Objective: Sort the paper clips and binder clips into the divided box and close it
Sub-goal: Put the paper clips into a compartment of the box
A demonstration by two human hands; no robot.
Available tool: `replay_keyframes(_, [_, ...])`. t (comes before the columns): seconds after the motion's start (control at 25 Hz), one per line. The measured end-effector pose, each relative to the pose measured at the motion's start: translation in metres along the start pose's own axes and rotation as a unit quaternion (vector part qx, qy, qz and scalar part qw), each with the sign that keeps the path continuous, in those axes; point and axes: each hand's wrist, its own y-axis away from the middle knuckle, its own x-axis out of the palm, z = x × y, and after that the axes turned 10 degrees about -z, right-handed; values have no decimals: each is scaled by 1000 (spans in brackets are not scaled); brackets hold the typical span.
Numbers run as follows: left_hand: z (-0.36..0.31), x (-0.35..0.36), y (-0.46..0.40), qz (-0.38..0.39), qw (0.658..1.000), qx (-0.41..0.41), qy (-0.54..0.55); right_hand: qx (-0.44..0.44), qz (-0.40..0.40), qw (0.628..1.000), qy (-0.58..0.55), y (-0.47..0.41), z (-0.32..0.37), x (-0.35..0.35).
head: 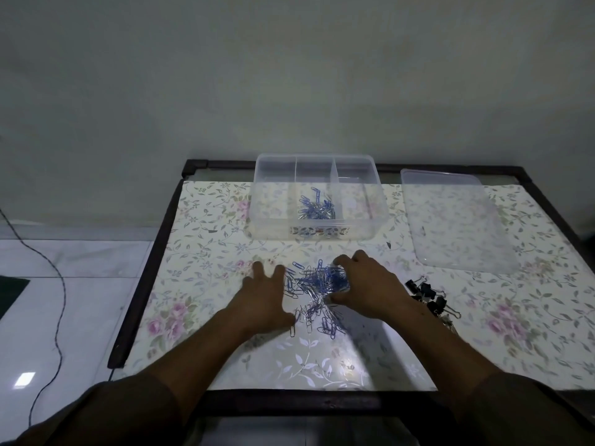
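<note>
Take the loose pile of paper clips (317,292) at the middle of the floral surface (199,239) as your landmark. Far left of it, off the surface, a dark cable (58,304) trails over the tiled floor. Your left hand (265,300) lies flat just left of the pile, fingers spread wide, its grip holding nothing, fingertips touching the pile's left edge. Beyond the pile stands the clear divided box (317,201), open; a small heap of blue and silver paper clips (317,207) sits in its middle compartment. Your right hand (367,284) cups the pile's right side, thumb and fingers curled around a bunch of blue clips in a narrow grip. Right of the pile, just past your right wrist, lie the black binder clips (429,297). Farther right and beyond them, the clear lid (457,220) lies flat on the surface, beside the box.
</note>
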Motion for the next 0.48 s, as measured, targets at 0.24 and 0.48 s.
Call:
replay_keyframes(0.24, [-39, 15, -21, -88, 987, 86, 100, -34, -35, 994, -94, -11, 20, 10])
replay_keyframes(0.48, [-40, 14, -21, -152, 965, 37, 208, 30, -62, 975, -209, -5, 21, 3])
